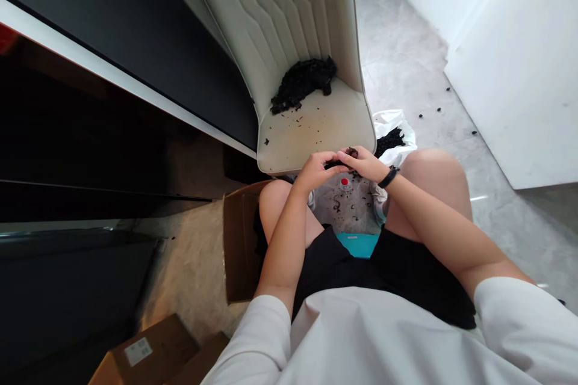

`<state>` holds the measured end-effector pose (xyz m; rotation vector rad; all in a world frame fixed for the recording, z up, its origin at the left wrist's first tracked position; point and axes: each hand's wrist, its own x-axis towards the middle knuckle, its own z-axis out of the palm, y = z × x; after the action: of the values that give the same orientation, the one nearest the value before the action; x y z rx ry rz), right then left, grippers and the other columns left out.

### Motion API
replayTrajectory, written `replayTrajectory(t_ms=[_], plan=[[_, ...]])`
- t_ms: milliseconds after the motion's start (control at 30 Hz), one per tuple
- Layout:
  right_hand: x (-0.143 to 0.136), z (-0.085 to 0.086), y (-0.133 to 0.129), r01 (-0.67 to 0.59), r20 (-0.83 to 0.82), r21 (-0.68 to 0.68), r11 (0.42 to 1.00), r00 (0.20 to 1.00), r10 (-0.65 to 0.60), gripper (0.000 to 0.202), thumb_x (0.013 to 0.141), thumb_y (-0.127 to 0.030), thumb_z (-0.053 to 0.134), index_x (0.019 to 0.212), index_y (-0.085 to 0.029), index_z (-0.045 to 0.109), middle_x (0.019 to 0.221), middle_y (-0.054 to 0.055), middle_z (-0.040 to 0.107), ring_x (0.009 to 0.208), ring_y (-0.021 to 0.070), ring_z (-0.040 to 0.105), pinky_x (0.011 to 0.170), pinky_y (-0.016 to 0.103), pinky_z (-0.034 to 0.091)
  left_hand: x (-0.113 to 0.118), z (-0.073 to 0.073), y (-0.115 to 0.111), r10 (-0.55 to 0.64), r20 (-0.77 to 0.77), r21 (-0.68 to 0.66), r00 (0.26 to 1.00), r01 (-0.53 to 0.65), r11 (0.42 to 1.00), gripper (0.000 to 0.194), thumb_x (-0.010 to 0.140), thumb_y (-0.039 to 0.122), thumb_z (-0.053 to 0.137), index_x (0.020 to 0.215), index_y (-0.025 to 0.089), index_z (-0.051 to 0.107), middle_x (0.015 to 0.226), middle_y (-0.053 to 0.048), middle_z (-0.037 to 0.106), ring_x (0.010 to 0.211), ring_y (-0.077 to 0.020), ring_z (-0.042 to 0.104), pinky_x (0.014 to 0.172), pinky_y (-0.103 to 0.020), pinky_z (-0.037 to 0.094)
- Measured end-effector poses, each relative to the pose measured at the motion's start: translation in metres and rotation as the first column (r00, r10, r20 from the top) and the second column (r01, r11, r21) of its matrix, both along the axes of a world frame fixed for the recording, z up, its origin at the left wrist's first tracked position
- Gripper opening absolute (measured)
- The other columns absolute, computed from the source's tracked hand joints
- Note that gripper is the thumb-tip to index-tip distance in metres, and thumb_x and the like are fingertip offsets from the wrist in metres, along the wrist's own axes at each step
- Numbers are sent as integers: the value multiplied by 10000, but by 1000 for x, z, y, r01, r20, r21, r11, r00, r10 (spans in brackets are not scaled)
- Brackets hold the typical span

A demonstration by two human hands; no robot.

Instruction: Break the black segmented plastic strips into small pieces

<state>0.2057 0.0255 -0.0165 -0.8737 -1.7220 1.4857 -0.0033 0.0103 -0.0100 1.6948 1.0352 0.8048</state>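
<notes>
L hand (pixel 316 171) & R hand (pixel 363 162) pinch small dark piece (pixel 339 160); box label (pixel 138 351) too small to read.

Head view, downward over lap

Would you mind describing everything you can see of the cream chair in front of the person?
The cream chair stands just ahead of the person's knees, facing them. Its padded back, stitched in angular ribs, tilts away toward the top of the view; the covering looks like smooth leatherette. The flat seat is stained yellowish and sprinkled with dark crumbs. A black pile of small curled pieces lies heaped where seat meets back. The left hand and right hand work at the seat's front edge, holding a dark piece between them.
</notes>
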Motion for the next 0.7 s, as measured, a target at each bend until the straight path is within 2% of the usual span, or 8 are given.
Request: replayTrajectory(t_ms=[133,333,467,533,600,700], plan=[[-1,5,-2,51,-8,43,998,999,-51,707,974,-869,614,745,-199,615,682,-18,507,676,146,429,677,336,359,-2,1,-1,-2,-96,34,995,5,999,526,931,666,828,1005,147,871,957,-88,856,918,-243,755,878,-367,557],[-3,-1,-2,125,39,106,987,991,-129,747,1001,-884,537,780,-183,668,713,23,605,714,177,509,697,337,393,2,5,-2,-9,-97,109,995,19,994,588,1020,695,714,1206,156,859,1192,-149,876,1114,-297,794,1010,-406,584],[-7,-5,-2,137,62,103,985,988,-143,768,972,-900,567,761,-175,708,682,31,628,681,179,522,665,332,396,3,4,-3,7,-141,53,990,0,999,655,1002,748,704,1230,152,851,1199,-156,876,1127,-309,796,1015,-413,586],[-8,-6,-3,142,65,97,985,987,-149,764,954,-898,603,699,-182,679,638,24,602,648,169,502,640,328,379,5,0,-3,6,-149,13,989,-4,1000,683,982,793,695,1151,150,852,1123,-142,871,1067,-291,787,962,-388,584],[-8,-5,-3,163,58,87,983,984,-168,769,949,-899,615,661,-186,651,607,20,582,625,160,484,620,325,365,7,-4,-3,4,-139,-19,990,-6,1000,703,969,834,674,999,147,824,967,-105,831,918,-240,746,846,-343,557],[-8,-4,-2,217,37,84,973,975,-221,777,943,-910,619,653,-189,632,594,18,576,611,152,468,599,320,357,12,-10,-2,39,-81,-47,996,-43,998,718,960,866,653,854,160,732,754,-23,684,714,-160,610,697,-296,461]])
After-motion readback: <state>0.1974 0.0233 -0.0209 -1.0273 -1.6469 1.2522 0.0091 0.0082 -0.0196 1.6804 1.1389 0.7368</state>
